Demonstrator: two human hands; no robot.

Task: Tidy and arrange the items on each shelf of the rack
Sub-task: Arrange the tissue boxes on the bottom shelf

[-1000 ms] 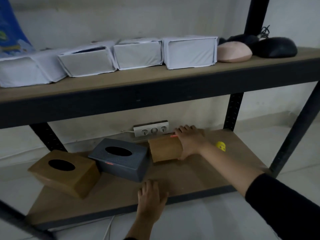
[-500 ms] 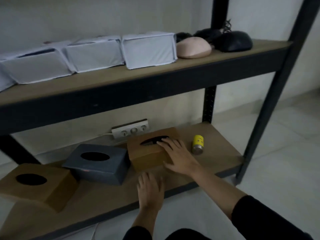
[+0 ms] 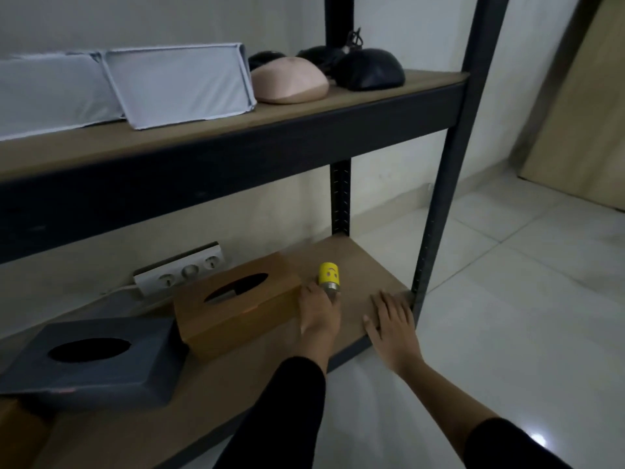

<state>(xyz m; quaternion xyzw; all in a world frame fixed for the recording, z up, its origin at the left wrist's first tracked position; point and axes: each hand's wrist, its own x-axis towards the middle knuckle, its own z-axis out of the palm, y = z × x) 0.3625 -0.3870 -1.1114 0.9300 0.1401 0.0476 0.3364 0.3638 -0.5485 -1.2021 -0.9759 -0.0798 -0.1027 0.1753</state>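
Note:
On the lower shelf a small yellow can with a smiley face and a silver end stands right of a wooden tissue box. My left hand lies between the two, fingers closed around the can's silver end. My right hand rests flat and open on the shelf near its right front corner. A grey tissue box sits to the left, touching the wooden one. The corner of another wooden box shows at the bottom left.
The upper shelf carries white fabric boxes, a pink rounded object and black rounded ones. A white power strip lies behind the wooden box. A black rack post stands at the right corner; a board leans on the far wall.
My right hand left the wooden tissue box and settled flat near the shelf's right corner. My left hand moved from the shelf's front edge onto the yellow can. The view swung right.

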